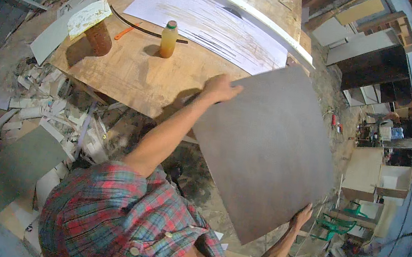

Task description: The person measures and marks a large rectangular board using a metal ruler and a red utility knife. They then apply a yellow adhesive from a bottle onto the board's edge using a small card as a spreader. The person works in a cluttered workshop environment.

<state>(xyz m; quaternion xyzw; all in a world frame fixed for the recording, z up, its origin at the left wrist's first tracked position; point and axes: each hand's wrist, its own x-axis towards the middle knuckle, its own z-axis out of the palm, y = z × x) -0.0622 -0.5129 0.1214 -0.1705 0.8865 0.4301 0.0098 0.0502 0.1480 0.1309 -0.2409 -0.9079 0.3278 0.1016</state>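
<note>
A large dark grey-brown sheet (pixel 271 147), thin and flat like a laminate, is held tilted in front of me beside the table's right part. My left hand (pixel 221 89) grips its upper left edge, with the fingers over the face. At the lower right edge, my right hand (pixel 301 216) is closed round the sheet; some of its fingers are hidden behind it. The sheet's far corner overlaps a white sheet (pixel 199 21) with dark streaks, which lies on the wooden table (pixel 135 75).
A bottle of yellowish liquid (pixel 169 39), an orange cutter (pixel 126 31), a curved dark strip (pixel 146 28) and a brown tub (pixel 99 40) are on the table. A long white bar (pixel 242 12) crosses it. Offcuts (pixel 38 101) litter the left floor; green chairs (pixel 333 226) stand right.
</note>
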